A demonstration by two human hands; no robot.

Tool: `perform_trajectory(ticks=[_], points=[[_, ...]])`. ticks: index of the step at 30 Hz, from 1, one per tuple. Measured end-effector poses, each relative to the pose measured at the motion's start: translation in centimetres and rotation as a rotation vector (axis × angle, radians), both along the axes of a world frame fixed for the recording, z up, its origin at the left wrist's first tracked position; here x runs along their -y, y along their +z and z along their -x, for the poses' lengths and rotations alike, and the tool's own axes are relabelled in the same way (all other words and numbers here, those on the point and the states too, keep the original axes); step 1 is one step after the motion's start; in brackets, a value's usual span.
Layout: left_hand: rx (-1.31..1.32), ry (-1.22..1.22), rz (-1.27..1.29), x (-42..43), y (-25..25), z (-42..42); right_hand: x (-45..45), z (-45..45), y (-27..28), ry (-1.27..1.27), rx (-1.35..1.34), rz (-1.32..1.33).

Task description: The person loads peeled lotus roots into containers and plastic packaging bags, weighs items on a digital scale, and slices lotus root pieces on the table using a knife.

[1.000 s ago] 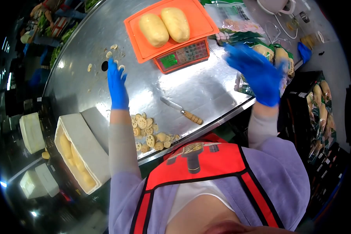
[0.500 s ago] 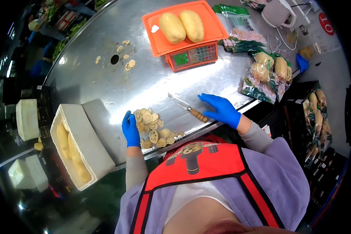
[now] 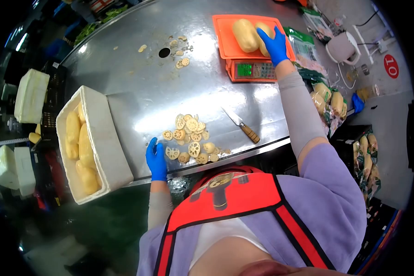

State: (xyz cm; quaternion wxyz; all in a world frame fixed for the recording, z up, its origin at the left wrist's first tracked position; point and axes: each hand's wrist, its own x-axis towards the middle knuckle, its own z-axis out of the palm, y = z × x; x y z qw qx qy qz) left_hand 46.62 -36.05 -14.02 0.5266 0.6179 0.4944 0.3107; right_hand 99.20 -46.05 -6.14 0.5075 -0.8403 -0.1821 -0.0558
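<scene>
Two pale lotus root pieces lie side by side on the orange scale (image 3: pixel 225 39). My right hand (image 3: pixel 274 46), in a blue glove, reaches onto the scale with thumb and fingers spread around the right-hand root (image 3: pixel 263 33); the left root (image 3: pixel 245 36) is untouched. My left hand (image 3: pixel 157 161), also gloved in blue, is by the table's front edge with fingers apart, holding nothing. Just right of it lies a pile of sliced lotus root (image 3: pixel 188 135). A knife with a wooden handle (image 3: pixel 250 134) rests on the metal table between the pile and my right forearm.
A white foam box (image 3: pixel 117 152) with several whole roots stands at the left. Small slices (image 3: pixel 182 63) lie near a dark round hole (image 3: pixel 164 53). Packaged roots (image 3: pixel 338 103), plastic bags (image 3: pixel 303 48) and a kettle (image 3: pixel 342 47) are at the right.
My right hand has moved from beside the knife up to the roots on the scale. My left hand remains beside the slices. The view has shifted, and a white scrap on the scale no longer shows.
</scene>
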Motion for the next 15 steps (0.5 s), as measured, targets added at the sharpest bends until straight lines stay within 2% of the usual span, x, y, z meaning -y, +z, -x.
perform_trajectory(ticks=[1,3,6,10,12,15], points=[[-0.008,-0.010,-0.037,-0.1,-0.2,0.3,0.2,0.0,-0.3,0.010,0.018,0.002],[0.056,-0.003,-0.003,-0.2,0.2,0.1,1.2,0.4,-1.3,0.096,-0.119,-0.028],[0.043,-0.103,-0.024,-1.6,1.5,-2.6,0.6,-0.6,-2.5,0.057,-0.047,-0.003],[0.123,-0.341,-0.224,-4.1,6.0,-13.1,1.2,0.8,-1.6,0.159,-0.094,-0.064],[0.267,-0.460,-0.296,-4.5,8.2,-19.5,1.2,1.3,-1.3,0.176,-0.090,-0.034],[0.281,-0.562,-0.215,-3.4,11.4,-28.4,1.5,1.1,-1.7,0.193,-0.060,0.014]])
